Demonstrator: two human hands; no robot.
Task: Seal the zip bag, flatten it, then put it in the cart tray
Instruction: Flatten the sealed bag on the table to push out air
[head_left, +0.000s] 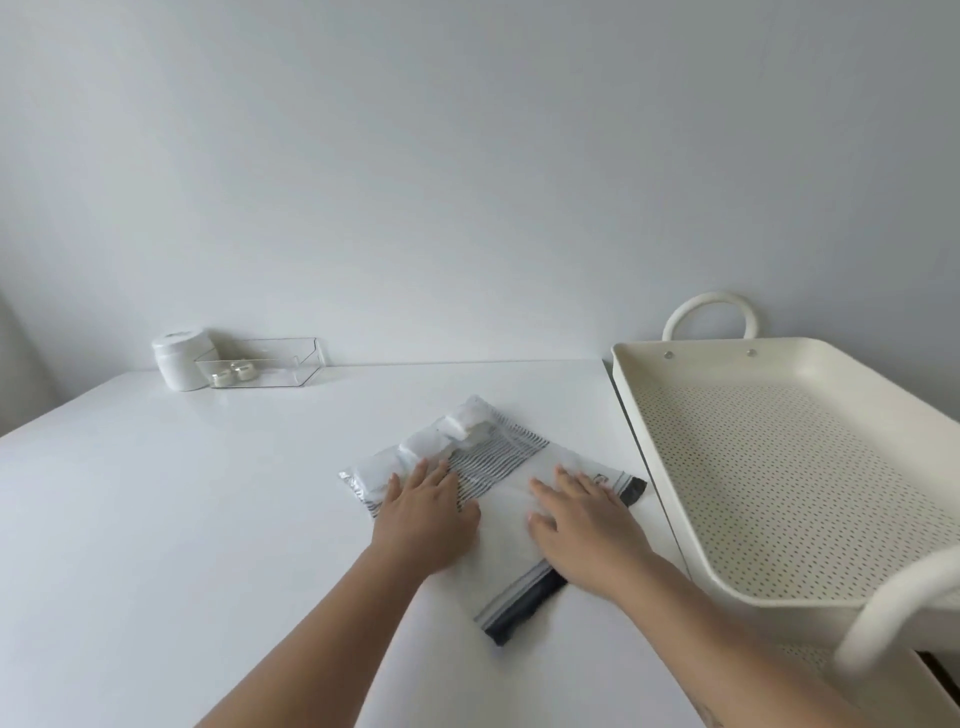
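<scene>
spanning most of the view, the white table (182, 493) carries everything on this side, and just off its right edge stands the cream cart tray (644, 415) with a perforated floor and looped handles, nothing in it. near that edge of the table lies the zip bag (511, 499), skewed, its dark zip strip along the side nearest the person and the cart. both hands lie flat on it, pinching nothing: the left hand (426, 514) with fingers spread over the striped band, the right hand (579, 519) palm down by the zip. whether the seal is fully closed cannot be told. small white lumps (457, 434) bulge at the far end. the bag looks light, thin and floppy, probably slick on the smooth top, so it will likely sag when lifted; the stiffer zip edge or two opposite edges seem the best holds. at the back sit a white jar (179, 358) and a clear box (260, 366)
</scene>
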